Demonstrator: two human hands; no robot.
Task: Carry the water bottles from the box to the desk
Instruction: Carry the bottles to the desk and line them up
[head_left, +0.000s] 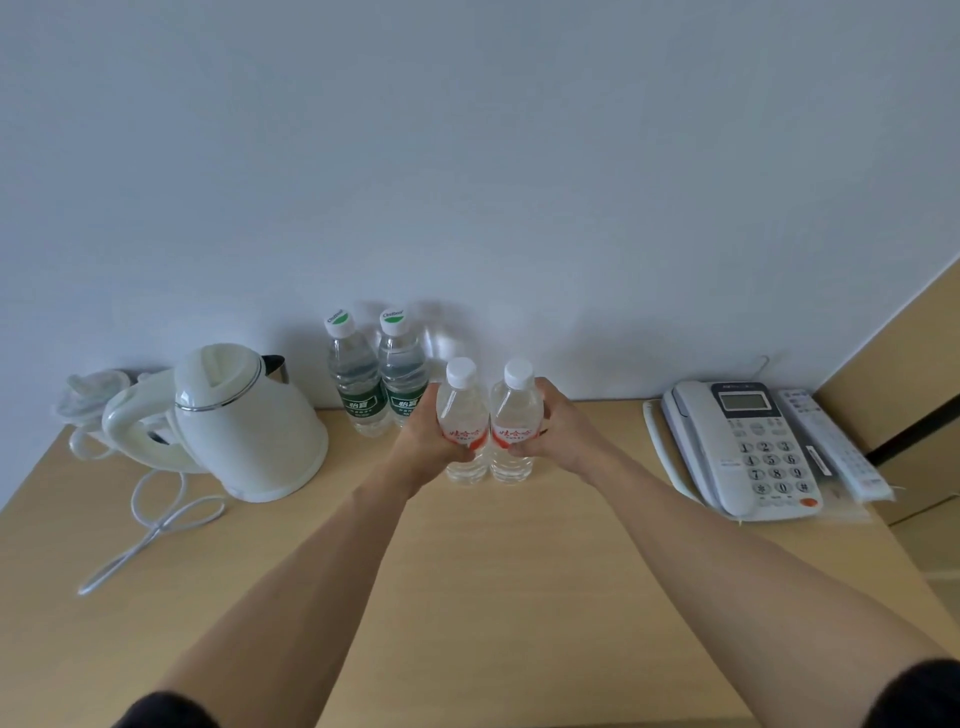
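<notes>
Two small clear water bottles with white caps and red labels stand upright side by side on the wooden desk (519, 571). My left hand (423, 441) grips the left red-label bottle (461, 410) around its middle. My right hand (553, 423) grips the right red-label bottle (516, 408) the same way. Their bases touch or nearly touch the desk. Behind them, against the wall, stand two taller bottles with green labels (358, 379) (402, 374). The box is out of view.
A white electric kettle (244, 421) with a looped cord (150, 525) sits at the left. A white desk telephone (743, 447) and a remote control (831, 447) lie at the right. The wall runs along the desk's far edge.
</notes>
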